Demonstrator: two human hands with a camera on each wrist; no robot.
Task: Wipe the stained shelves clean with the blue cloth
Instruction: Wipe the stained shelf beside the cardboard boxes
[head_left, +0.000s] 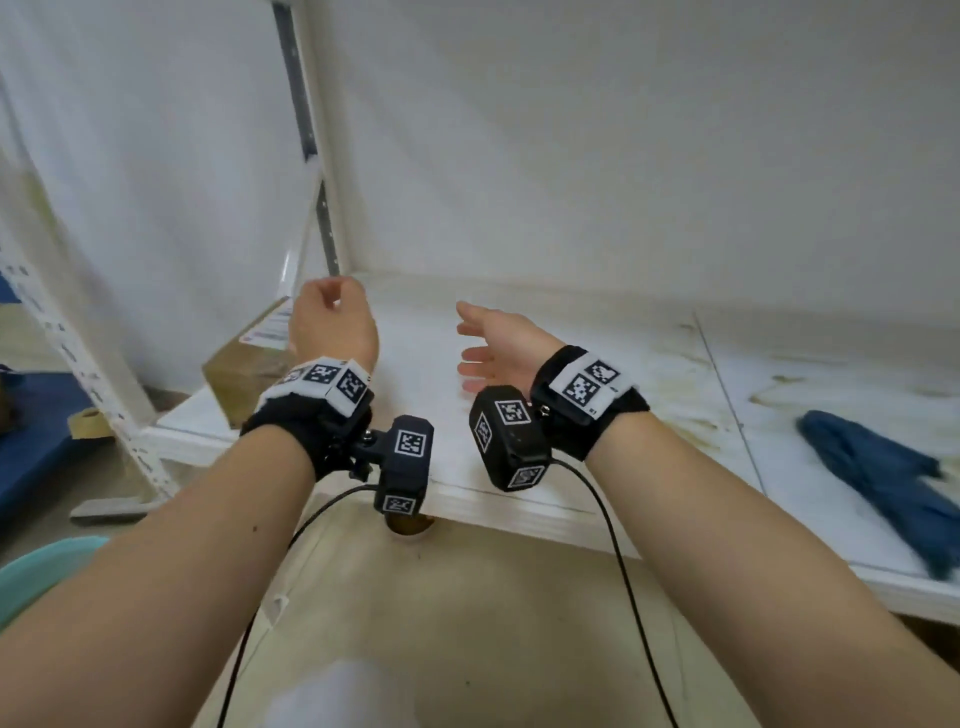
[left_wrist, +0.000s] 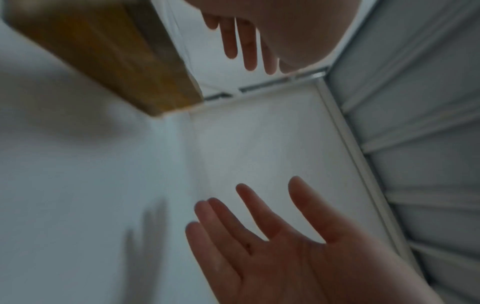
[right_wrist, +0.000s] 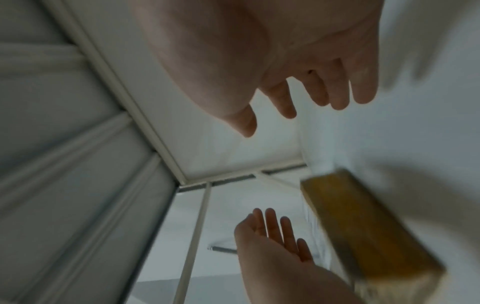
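Left hand (head_left: 332, 325): raised above the shelf's left end, fingers loose and spread, palm turned inward, holding nothing.
Right hand (head_left: 496, 345): raised just beside the left, apart from it, fingers straight and wide, holding nothing.
Shelf (head_left: 597, 395): white board under both hands; yellowish stains across its right half, cleaner on the left.
Cloth (head_left: 878, 475): blue, crumpled, lying on the stained right part of the shelf, well apart from both hands.
Box (head_left: 249, 358): brown cardboard, tilted, at the shelf's left edge, just beyond the left hand.
Post (head_left: 306, 135): white slotted upright at the back left corner.
Wall (head_left: 623, 130): pale, behind the shelf.
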